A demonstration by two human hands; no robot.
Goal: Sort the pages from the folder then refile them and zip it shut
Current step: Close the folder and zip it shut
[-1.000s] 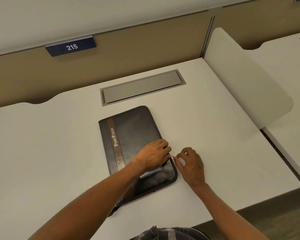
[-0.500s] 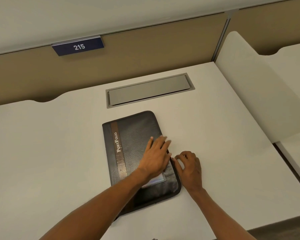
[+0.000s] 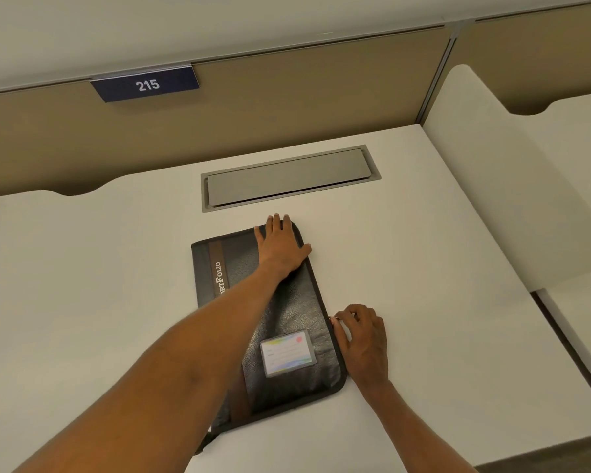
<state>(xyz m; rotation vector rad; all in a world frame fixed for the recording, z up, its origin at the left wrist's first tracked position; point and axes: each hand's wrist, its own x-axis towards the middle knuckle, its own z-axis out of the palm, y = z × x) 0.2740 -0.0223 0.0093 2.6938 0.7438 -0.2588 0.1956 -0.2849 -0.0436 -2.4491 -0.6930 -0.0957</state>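
1. Folder [image 3: 287,308] lies flat on desk [image 3: 423,268], label card [image 3: 287,353] up.
2. Left hand [image 3: 282,249] flat on folder's far right corner, fingers straight.
3. Right hand [image 3: 364,339] at folder's right edge, thumb and fingers pinched on zip pull [image 3: 335,318].

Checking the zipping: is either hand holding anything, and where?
The right hand pinches the zipper pull on the right edge of the folder; the left hand only presses flat.

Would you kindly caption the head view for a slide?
Left hand presses flat on the black folder while right hand pinches the zipper pull at its edge.
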